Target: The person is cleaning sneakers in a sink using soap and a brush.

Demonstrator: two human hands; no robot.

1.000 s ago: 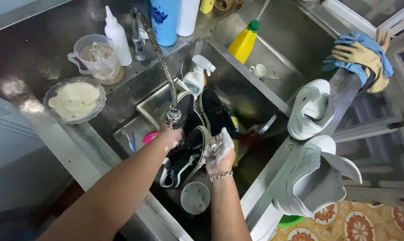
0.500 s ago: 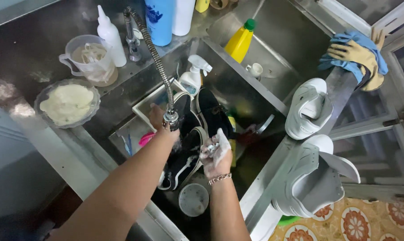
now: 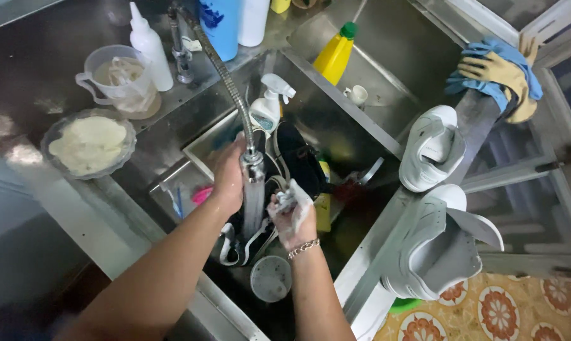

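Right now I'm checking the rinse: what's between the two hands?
In the head view, the faucet's spray head and its falling water run between the left hand and the right hand.

A white plastic spray bottle [image 3: 268, 107] with a blue-and-white label leans inside the steel sink [image 3: 386, 57]. A yellow squeeze bottle with a green cap [image 3: 336, 52] stands in the neighbouring basin. On the worktop [image 3: 39, 69] stand a tall blue bottle [image 3: 221, 25], a white cylindrical bottle [image 3: 254, 20] and a white nozzle-tipped squeeze bottle [image 3: 150, 47].

Blue bottle [image 3: 221, 25], white bottle [image 3: 254, 19]: tops cut off at far edge. Black shoe [image 3: 298, 164]: partly hidden behind hands. Small pink item [image 3: 202, 194]: kind unclear.
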